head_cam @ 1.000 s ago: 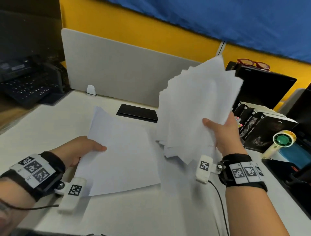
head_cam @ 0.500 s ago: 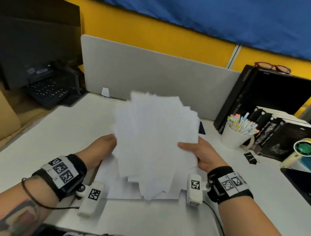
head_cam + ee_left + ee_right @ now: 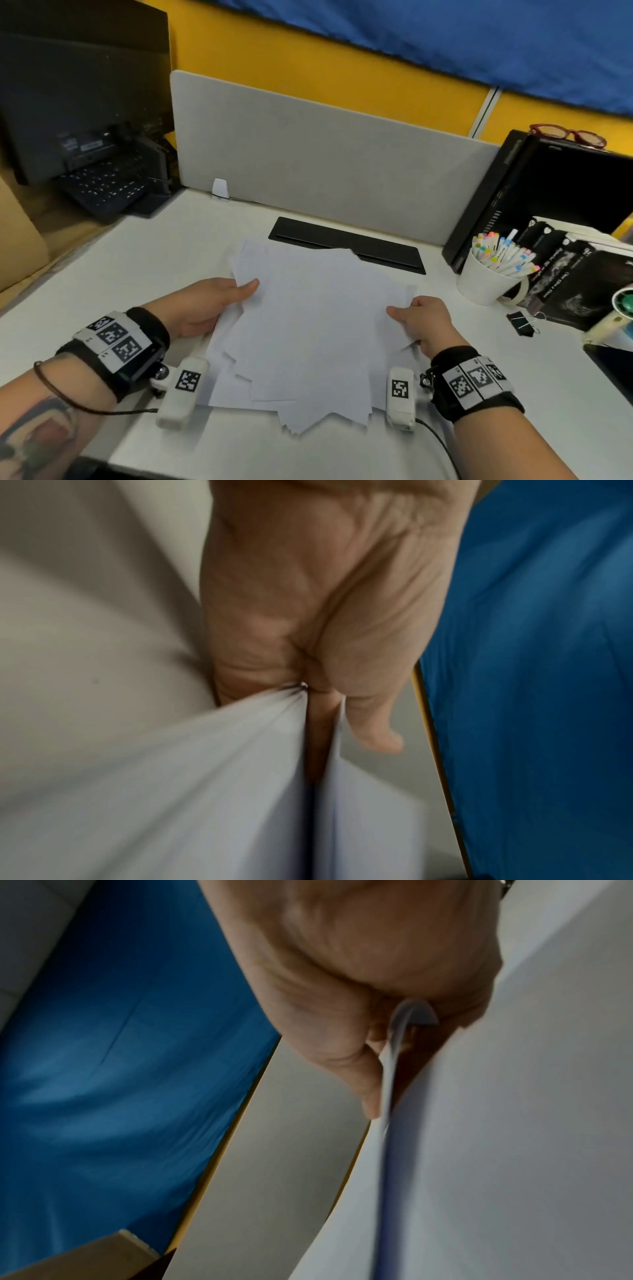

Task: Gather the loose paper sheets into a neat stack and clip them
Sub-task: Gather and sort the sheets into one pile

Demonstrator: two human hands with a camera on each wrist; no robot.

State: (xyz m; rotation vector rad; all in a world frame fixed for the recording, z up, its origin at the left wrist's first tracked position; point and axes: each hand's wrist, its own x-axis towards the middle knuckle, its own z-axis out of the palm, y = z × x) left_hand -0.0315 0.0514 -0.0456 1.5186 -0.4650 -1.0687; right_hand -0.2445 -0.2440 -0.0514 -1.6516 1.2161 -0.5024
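A ragged bundle of white paper sheets (image 3: 315, 325) lies between my hands above the white desk (image 3: 144, 260), its corners sticking out unevenly at the near edge. My left hand (image 3: 219, 301) grips the bundle's left edge, thumb on top. My right hand (image 3: 414, 318) grips the right edge the same way. In the left wrist view the sheets (image 3: 205, 791) fan out from the pinch of my left hand (image 3: 308, 691). The right wrist view shows sheets (image 3: 479, 1150) held between thumb and fingers of my right hand (image 3: 394, 1042). A black binder clip (image 3: 524, 325) lies on the desk to the right.
A white cup of coloured markers (image 3: 489, 274) stands at the right, beside black books (image 3: 582, 284) and a black box (image 3: 548, 185) with red glasses on top. A black cable slot (image 3: 346, 243) runs before the grey divider (image 3: 308, 150). A printer (image 3: 102, 171) sits far left.
The bundle came from my raised right hand to the middle, where both hands took it. It has since been lowered from upright to nearly flat over the desk.
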